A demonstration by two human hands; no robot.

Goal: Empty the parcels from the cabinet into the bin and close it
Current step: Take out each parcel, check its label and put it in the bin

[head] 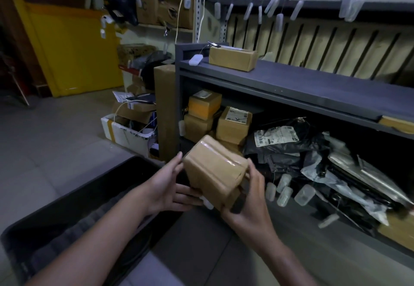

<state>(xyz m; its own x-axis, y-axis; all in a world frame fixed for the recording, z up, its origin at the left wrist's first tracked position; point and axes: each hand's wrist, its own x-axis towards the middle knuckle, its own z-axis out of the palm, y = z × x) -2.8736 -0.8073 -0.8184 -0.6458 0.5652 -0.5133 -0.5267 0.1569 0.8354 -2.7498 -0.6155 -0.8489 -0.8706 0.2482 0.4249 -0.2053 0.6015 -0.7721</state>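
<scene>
A brown taped cardboard parcel (215, 171) is held in the air in front of the grey cabinet (291, 84), above the right edge of the black bin (74, 214). My right hand (248, 207) grips its lower right end, fingers curled round it. My left hand (170, 187) supports its left side with straight fingers. Inside the cabinet sit several brown boxes (234, 124) and black and grey plastic mailers (291, 146).
Another brown parcel (233, 58) and a white tag (196, 59) lie on top of the cabinet. A tall brown box (165, 111) leans against its left side. A white crate of parcels (130, 128) stands on the tiled floor beyond. Shelves with hanging tags rise behind.
</scene>
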